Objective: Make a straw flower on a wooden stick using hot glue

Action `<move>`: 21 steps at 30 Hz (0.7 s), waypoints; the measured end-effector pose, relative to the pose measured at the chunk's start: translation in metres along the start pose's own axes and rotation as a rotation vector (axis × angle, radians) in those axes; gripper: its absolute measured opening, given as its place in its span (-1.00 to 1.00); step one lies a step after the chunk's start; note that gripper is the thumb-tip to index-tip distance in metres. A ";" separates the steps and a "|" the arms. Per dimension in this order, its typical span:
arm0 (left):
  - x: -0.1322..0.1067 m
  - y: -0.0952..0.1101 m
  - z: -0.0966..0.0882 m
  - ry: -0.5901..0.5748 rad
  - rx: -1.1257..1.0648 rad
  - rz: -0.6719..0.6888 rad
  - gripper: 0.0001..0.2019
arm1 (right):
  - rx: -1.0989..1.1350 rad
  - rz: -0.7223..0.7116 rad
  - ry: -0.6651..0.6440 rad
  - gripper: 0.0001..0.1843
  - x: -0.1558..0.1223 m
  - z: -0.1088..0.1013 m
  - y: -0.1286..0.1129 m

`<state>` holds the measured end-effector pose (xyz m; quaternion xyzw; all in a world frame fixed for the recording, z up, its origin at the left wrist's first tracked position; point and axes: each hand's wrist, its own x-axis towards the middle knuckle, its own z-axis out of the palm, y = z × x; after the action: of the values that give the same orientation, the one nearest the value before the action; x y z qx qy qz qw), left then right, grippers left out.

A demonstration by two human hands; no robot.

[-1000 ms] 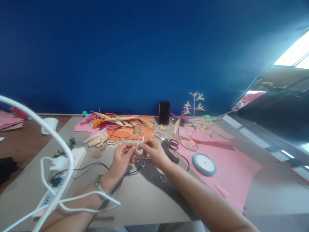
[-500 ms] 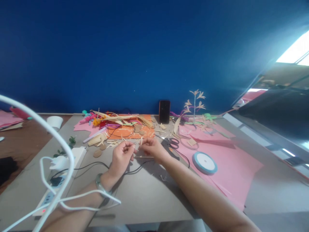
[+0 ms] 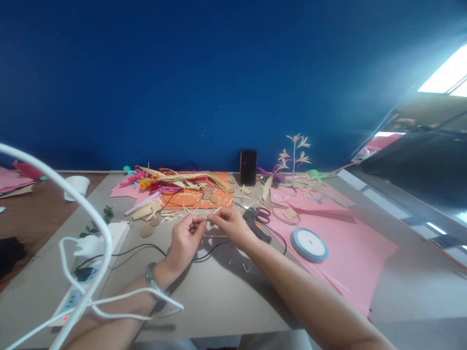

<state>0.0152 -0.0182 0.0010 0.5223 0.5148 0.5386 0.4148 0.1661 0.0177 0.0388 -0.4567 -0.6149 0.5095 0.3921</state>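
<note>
Grip of both hands, in the head view, is a fingertip pinch; left hand (image 3: 186, 239) and right hand (image 3: 233, 227) meet above the bench (image 3: 219, 304), thumbs and forefingers closed on a small pale piece (image 3: 207, 223); it sits right between the fingertips, mostly hidden, too small to make out in detail; a thin stick (image 3: 218, 236) shows just below the hands; scissors (image 3: 263, 215) lie near the right hand; farther right, a blue-edged spool (image 3: 309, 244) rests on pink paper (image 3: 359, 257).
</note>
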 end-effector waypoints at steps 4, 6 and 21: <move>0.000 0.006 -0.001 -0.007 -0.063 -0.019 -0.78 | 0.071 0.036 -0.039 -0.63 -0.001 -0.002 -0.001; 0.001 0.010 -0.001 -0.002 -0.123 -0.049 -0.76 | 0.111 0.054 -0.043 -0.64 0.000 -0.005 -0.002; 0.004 0.011 0.003 -0.067 -0.340 -0.264 -0.69 | 0.317 0.159 -0.109 -0.64 0.005 -0.006 0.001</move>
<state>0.0187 -0.0155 0.0120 0.3905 0.4662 0.5411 0.5808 0.1706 0.0243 0.0387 -0.4080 -0.5093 0.6534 0.3838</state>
